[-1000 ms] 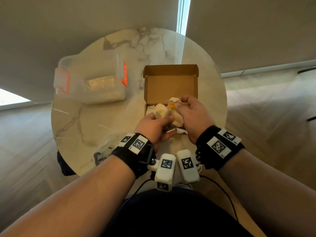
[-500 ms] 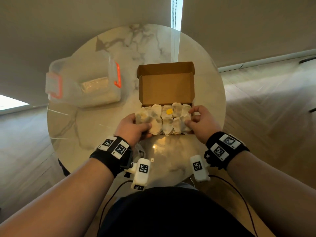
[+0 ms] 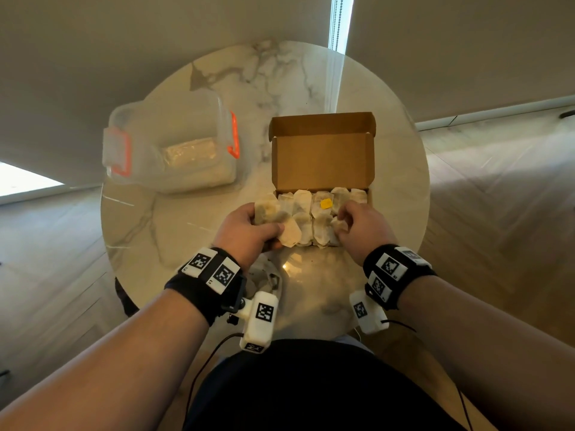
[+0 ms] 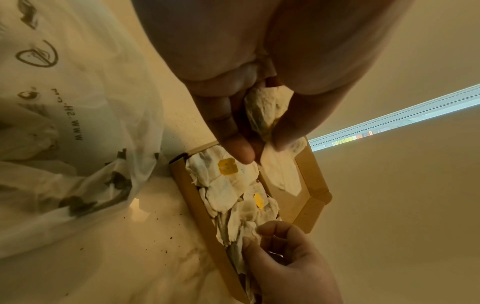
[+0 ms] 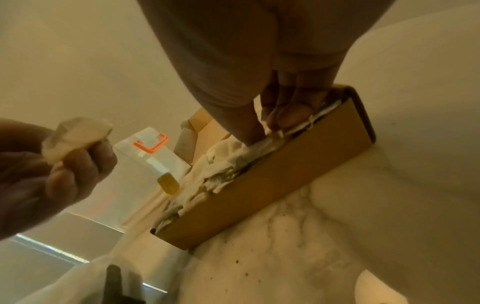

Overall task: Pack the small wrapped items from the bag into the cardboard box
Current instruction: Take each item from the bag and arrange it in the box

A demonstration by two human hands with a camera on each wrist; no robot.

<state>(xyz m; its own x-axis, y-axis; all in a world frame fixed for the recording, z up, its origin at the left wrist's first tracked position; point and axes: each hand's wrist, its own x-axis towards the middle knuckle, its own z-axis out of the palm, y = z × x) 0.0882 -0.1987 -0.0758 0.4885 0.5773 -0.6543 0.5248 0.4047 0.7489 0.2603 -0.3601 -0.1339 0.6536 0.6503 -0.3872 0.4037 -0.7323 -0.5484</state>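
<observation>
Now left hand (image 3: 245,231) grips crumpled white packet (image 4: 265,111); right hand (image 3: 362,227) pinches packets in cardboard box (image 3: 323,157).

In the head view, we cannot see the near wall of the brown cardboard box (image 3: 323,157), covered by both hands and the white wrapped packets (image 3: 303,202). The translucent printed plastic bag (image 3: 264,279) lies mostly hidden behind the left wrist; its lettering (image 4: 78,115) is only partly legible. The contents of the clear plastic tub with orange clasps (image 3: 171,150) remain blurred. We lose the right hand's fingertips (image 5: 288,115) among the packets
</observation>
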